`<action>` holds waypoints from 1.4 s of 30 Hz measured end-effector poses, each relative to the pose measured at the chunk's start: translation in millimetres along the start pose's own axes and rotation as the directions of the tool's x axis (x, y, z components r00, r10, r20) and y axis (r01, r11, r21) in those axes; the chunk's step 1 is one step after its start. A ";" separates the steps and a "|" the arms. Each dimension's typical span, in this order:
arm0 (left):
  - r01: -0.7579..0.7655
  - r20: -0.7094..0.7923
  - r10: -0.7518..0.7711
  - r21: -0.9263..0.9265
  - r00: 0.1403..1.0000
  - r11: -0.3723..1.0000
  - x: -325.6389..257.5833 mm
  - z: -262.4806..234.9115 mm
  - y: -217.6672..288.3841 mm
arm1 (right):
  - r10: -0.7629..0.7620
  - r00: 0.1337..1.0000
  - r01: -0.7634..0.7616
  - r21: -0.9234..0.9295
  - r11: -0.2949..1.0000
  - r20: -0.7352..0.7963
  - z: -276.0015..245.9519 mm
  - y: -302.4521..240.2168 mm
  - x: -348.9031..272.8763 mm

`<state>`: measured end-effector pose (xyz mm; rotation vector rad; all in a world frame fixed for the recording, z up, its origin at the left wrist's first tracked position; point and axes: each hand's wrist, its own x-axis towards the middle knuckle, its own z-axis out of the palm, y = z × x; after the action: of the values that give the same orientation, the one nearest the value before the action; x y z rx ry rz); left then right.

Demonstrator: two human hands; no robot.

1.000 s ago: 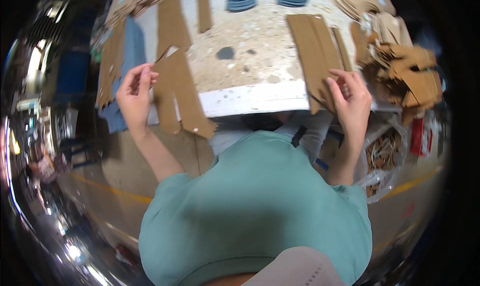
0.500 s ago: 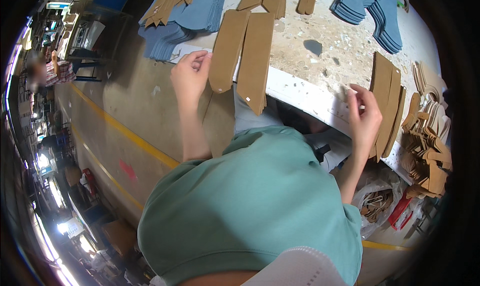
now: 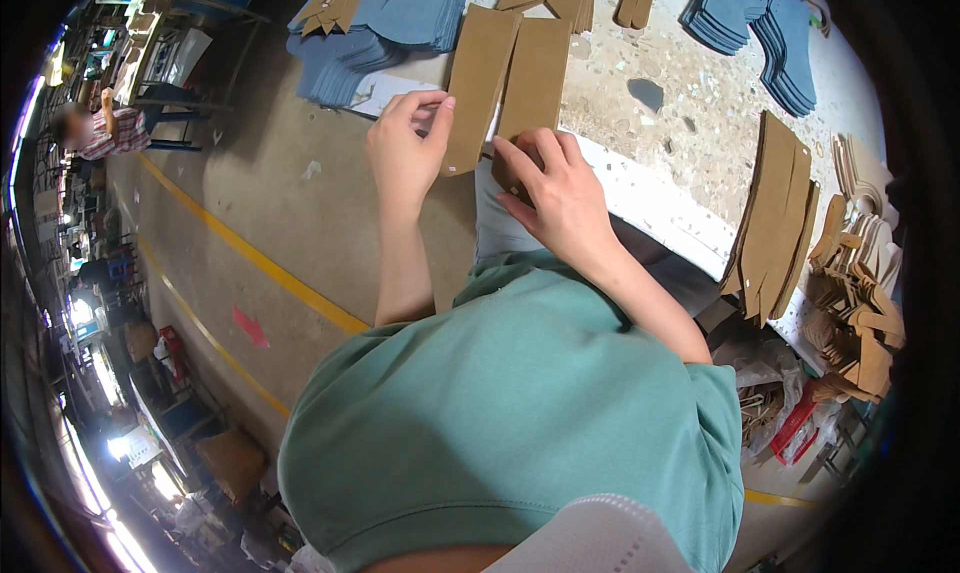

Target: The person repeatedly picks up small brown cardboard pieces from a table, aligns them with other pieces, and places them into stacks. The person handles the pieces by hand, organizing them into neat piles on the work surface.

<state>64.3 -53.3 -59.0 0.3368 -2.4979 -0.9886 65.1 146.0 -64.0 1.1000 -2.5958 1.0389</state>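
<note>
Brown cardboard strips [image 3: 505,83] run long axis near-to-far; left hand [image 3: 403,158] pinches the left strip's near edge, right hand [image 3: 556,198] presses fingers together on the right strip's near end.

bare tabletop [image 3: 690,103] right, blue stacks [image 3: 400,23] left

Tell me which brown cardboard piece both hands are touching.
The folded two-panel piece overhanging the table's near edge; left hand and right hand touch it. Other stacks lie untouched.

The right hand [image 3: 560,198] hides the brown card strip's [image 3: 530,78] lower end.
</note>
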 end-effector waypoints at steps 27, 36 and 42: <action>0.217 0.521 0.328 -0.733 0.788 0.644 66.9 -30.8 90.9 | 0.160 0.751 -0.127 0.098 0.987 -0.640 -191.8 21.4 5.2; 0.305 0.622 0.374 -0.716 0.688 0.628 42.4 43.2 102.3 | 0.030 0.842 -0.102 -0.105 0.989 -0.539 -158.1 44.1 -15.6; -0.023 0.572 0.301 -0.441 0.763 0.897 -4.7 78.0 78.8 | 0.321 0.913 -0.321 0.045 0.946 -0.251 -100.6 59.7 -69.4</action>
<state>26.3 50.9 -56.7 -0.4281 -2.6945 -1.7342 61.4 280.9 -46.5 0.5011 -2.6106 1.1589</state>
